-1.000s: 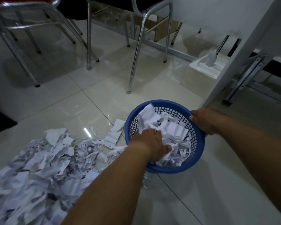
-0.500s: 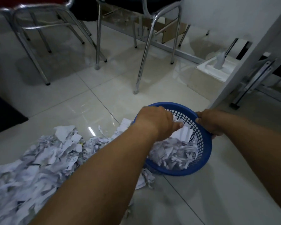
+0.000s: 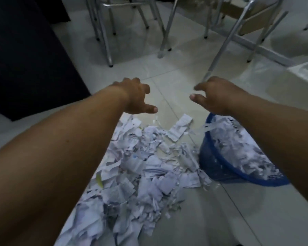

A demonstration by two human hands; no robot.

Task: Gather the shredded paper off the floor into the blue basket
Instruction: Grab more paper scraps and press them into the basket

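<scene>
View from a head-worn camera, looking down at a pale tiled floor (image 3: pixel 256 219) in dim light. Two bare forearms are crossing the frame from the lower corners, and both hands are hovering side by side above the tiles, just past the far edge of the mess.

The left hand (image 3: pixel 135 96) is hanging palm down with its fingers loosely spread and its thumb pointing toward the other hand; it is gripping nothing. The right hand (image 3: pixel 215 95) is mirroring it, fingers relaxed and apart, also holding nothing. Neither hand is touching the paper or the basket.

A large pile of shredded paper (image 3: pixel 140 166) is lying on the floor below and between the arms, spreading from the middle of the frame down to the lower left edge. One longer slip (image 3: pixel 180 127) is lying at the pile's far side, near the basket.

The blue basket (image 3: pixel 210 164) is standing on the floor at the right, touching the pile's edge and partly hidden under the right forearm. It is holding a heap of shreds (image 3: pixel 235 139), with a few strips hanging over its rim.

Farther back, metal chair legs (image 3: pixel 107 41) are standing on the tiles, and a dark cabinet (image 3: pixel 25 50) is filling the upper left.
</scene>
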